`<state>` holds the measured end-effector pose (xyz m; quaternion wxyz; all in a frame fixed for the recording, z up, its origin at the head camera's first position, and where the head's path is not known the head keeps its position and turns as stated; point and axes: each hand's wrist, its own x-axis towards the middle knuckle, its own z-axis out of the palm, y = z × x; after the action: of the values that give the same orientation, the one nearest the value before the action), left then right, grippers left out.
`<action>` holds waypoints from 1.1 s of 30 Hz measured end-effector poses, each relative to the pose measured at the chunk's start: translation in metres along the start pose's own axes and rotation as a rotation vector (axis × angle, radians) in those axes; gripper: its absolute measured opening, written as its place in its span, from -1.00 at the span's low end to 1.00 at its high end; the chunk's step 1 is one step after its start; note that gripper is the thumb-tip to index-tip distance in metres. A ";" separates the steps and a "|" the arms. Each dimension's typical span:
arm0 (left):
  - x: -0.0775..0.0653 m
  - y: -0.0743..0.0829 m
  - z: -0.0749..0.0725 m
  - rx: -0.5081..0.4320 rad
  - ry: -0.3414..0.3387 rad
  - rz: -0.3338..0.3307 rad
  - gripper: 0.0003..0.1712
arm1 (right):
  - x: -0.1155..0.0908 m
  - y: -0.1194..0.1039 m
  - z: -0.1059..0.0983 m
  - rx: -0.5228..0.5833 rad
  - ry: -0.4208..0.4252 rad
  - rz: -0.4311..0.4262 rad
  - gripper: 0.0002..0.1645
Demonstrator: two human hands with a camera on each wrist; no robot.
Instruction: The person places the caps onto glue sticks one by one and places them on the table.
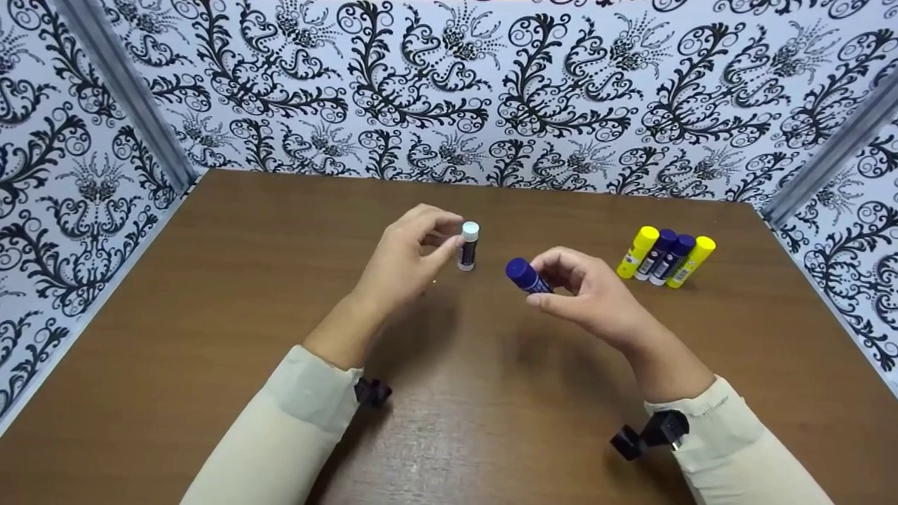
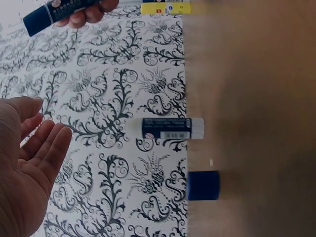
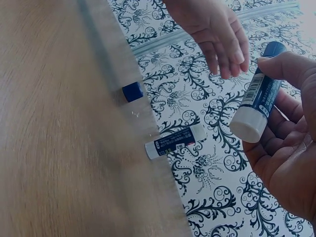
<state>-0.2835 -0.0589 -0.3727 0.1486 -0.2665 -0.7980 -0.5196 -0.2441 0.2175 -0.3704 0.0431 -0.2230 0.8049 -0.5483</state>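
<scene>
My right hand (image 1: 593, 298) holds a dark blue glue stick (image 1: 525, 275) with its blue cap on, tilted above the table, between thumb and fingers. An uncapped glue stick (image 1: 467, 251) stands upright on the table, its pale top bare. Beside that stick is my left hand (image 1: 407, 252), which holds nothing; the left wrist view has its relaxed fingers (image 2: 52, 143) apart from the stick. A loose blue cap (image 2: 203, 185) rests on the table near the uncapped stick, hidden behind my left hand in the head view.
Several capped glue sticks stand in a close row at the right, with a yellow one (image 1: 639, 251) at either end and dark blue ones (image 1: 671, 259) between. Patterned panels (image 1: 449, 91) wall the brown table (image 1: 231, 280) at the back and sides.
</scene>
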 end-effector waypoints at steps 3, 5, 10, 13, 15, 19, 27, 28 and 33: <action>0.001 -0.007 0.000 0.017 0.000 -0.036 -0.71 | 0.000 0.001 0.000 -0.005 0.011 0.002 -0.64; 0.001 -0.012 -0.001 0.032 -0.001 -0.055 -0.71 | 0.000 0.001 0.000 -0.003 0.015 0.003 -0.63; 0.002 -0.021 -0.002 0.073 -0.021 -0.078 -0.70 | 0.000 0.001 0.000 0.015 0.027 0.009 -0.63; 0.001 -0.026 -0.002 0.096 -0.038 -0.088 -0.71 | 0.001 0.002 0.000 0.025 0.030 0.018 -0.62; -0.001 -0.029 -0.003 0.102 -0.044 -0.097 -0.71 | 0.001 0.003 0.000 0.034 0.028 0.025 -0.62; -0.003 -0.034 -0.005 0.114 -0.059 -0.124 -0.70 | 0.002 0.005 0.000 0.060 0.025 0.045 -0.59; -0.004 -0.038 -0.009 0.171 -0.135 -0.217 -0.62 | 0.001 0.005 -0.001 0.067 0.017 0.047 -0.59; -0.004 -0.038 -0.009 0.173 -0.140 -0.221 -0.61 | 0.001 0.005 -0.001 0.066 0.016 0.047 -0.59; -0.004 -0.040 -0.010 0.182 -0.146 -0.231 -0.60 | 0.001 0.005 -0.001 0.057 0.013 0.049 -0.59</action>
<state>-0.3045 -0.0822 -0.4005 0.0529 -0.1955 -0.8759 -0.4380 -0.2470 0.2193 -0.3740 0.0577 -0.1984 0.7944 -0.5711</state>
